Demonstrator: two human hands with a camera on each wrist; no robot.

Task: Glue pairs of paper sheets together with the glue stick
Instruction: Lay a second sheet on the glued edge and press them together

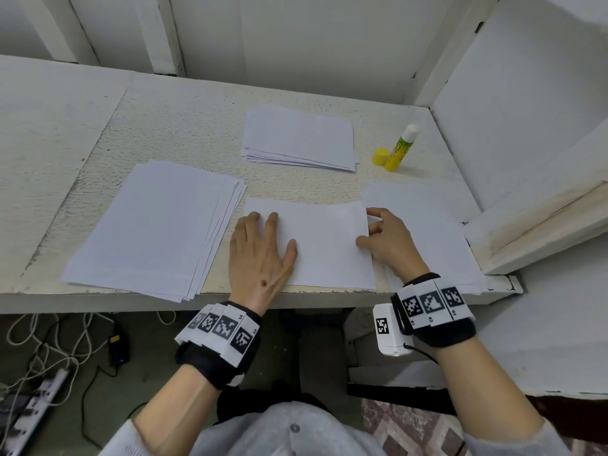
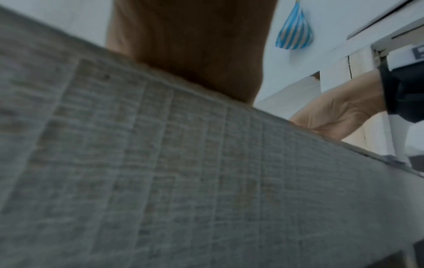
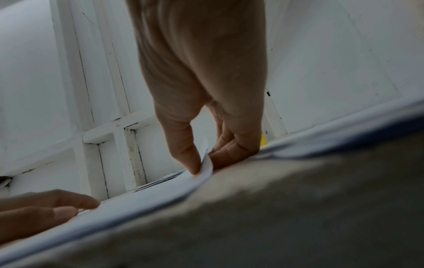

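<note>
– White-painted bench [image 1: 184, 103] is logged. How much gluing is judged done?
– One sheet [image 1: 329, 248] at lower centre is pressed flat under the left hand [image 1: 260, 255], fingers straight; its right edge is pinched by the right hand [image 1: 391, 241].
– Glue stick [image 1: 399, 149]?
– Stood uncapped at upper right, cap [image 1: 380, 156] beside it. Which stack [image 1: 158, 225] is finished cannot be told; more pairs are judged outstanding.
</note>
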